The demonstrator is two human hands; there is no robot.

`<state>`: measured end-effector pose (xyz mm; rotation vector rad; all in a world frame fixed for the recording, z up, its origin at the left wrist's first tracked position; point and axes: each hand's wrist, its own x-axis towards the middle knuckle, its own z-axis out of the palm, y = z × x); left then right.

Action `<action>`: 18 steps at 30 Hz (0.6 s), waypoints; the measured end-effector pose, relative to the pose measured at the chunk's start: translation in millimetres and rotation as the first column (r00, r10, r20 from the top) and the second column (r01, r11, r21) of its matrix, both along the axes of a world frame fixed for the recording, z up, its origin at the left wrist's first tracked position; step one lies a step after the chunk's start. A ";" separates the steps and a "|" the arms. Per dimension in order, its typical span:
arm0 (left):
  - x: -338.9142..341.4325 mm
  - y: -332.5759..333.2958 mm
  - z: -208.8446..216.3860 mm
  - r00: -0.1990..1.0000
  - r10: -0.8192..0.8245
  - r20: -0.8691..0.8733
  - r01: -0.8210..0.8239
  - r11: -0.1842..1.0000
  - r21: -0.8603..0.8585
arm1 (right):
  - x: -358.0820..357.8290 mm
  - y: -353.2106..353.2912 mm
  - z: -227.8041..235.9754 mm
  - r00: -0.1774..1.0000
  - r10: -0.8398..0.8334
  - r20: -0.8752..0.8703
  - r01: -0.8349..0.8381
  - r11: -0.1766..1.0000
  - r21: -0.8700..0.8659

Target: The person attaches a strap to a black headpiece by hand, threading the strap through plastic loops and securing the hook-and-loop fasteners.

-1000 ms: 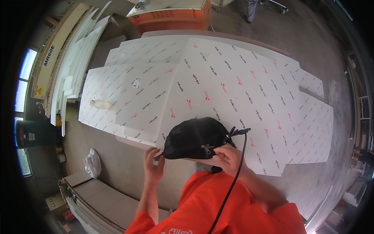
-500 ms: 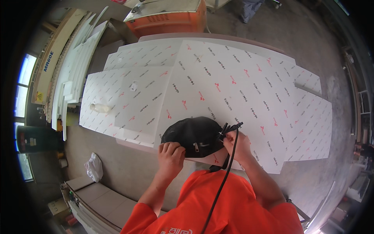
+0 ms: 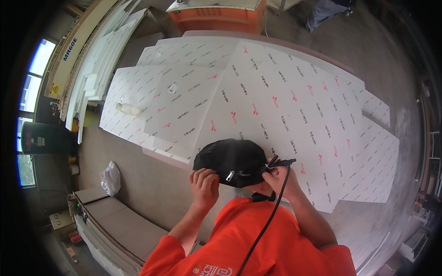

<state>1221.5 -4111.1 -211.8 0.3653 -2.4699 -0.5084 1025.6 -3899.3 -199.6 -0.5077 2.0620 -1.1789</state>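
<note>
Hands (image 3: 204, 183) (image 3: 282, 181) hold black pouch (image 3: 230, 161) (lettering (image 3: 245, 89) dots white boards (image 3: 294, 78)).

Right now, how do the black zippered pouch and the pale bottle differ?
Colour: the black zippered pouch is dark; the pale bottle is whitish.
Size: the pouch looks larger in view than the bottle.
Handling: the left hand and right hand hold the pouch, while the bottle rests untouched on the printed white sheets.
Shared: both show against those sheets in the picture.
</note>
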 end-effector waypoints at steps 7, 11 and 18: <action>-9.2 -24.7 26.6 0.993 0.017 -0.118 -0.021 0.999 -0.031 | -24.4 -3.0 17.7 0.977 -0.173 0.123 0.200 0.945 -0.259; -5.0 -21.6 19.9 0.992 0.004 -0.128 0.005 0.997 0.071 | -30.2 -6.5 21.9 0.918 0.055 0.392 0.087 0.938 -0.334; -1.6 -6.0 19.6 0.991 0.016 -0.133 0.013 0.975 0.220 | -10.5 -4.3 -2.2 0.890 0.025 0.455 0.162 0.915 -0.368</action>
